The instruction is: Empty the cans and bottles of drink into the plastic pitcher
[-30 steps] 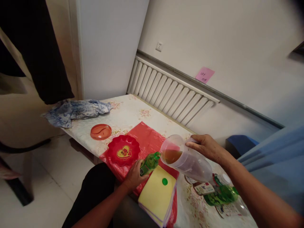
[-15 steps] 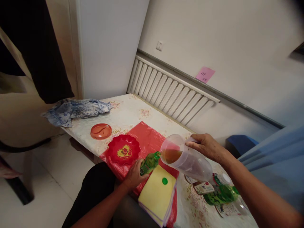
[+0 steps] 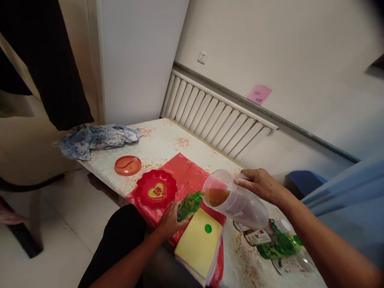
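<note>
My left hand point(image 3: 171, 221) is closed around a green plastic bottle point(image 3: 189, 206), which tilts with its open neck at the rim of a clear plastic pitcher point(image 3: 249, 212). Liquid runs between the bottle's mouth and the pitcher's lip. My right hand point(image 3: 261, 183) grips the pitcher by its handle; the pitcher lies tipped over, with brown liquid point(image 3: 218, 197) gathered near its mouth. Under the bottle is a stack of yellow sheets or cloths point(image 3: 198, 248) with a green bottle cap point(image 3: 208, 229) on top. A red scalloped plate point(image 3: 144, 186) sits left of the bottle.
A red plastic sheet point(image 3: 183, 172) covers part of the flowered tablecloth point(image 3: 168, 136). An orange dish point(image 3: 127, 165) and a blue-white cloth point(image 3: 102, 138) lie to the left. Several bottles, one a green bottle point(image 3: 279, 246), lie at the right. A radiator point(image 3: 216, 112) runs along the wall.
</note>
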Tool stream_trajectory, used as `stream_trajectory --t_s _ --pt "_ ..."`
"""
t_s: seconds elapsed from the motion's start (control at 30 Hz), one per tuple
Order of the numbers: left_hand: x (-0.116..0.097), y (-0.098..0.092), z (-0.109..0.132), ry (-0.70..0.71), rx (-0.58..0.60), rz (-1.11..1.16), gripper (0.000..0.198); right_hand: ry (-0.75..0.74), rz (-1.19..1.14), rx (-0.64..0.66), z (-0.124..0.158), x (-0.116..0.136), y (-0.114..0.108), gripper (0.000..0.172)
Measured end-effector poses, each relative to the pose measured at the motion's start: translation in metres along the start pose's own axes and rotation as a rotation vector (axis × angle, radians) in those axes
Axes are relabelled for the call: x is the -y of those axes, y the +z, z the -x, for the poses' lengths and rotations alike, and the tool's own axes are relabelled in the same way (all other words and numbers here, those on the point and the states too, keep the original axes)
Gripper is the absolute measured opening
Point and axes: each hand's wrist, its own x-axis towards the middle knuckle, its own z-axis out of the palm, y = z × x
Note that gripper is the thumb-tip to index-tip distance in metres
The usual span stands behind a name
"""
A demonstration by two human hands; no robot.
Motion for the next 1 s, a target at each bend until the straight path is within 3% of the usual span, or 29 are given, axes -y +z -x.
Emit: stream_trajectory --t_s 1.0 --pt "0.0 -0.0003 0.0005 -0.007 0.015 0.002 0.062 -0.015 -0.015 0.01 -0.0015 0.0017 -0.0007 0.047"
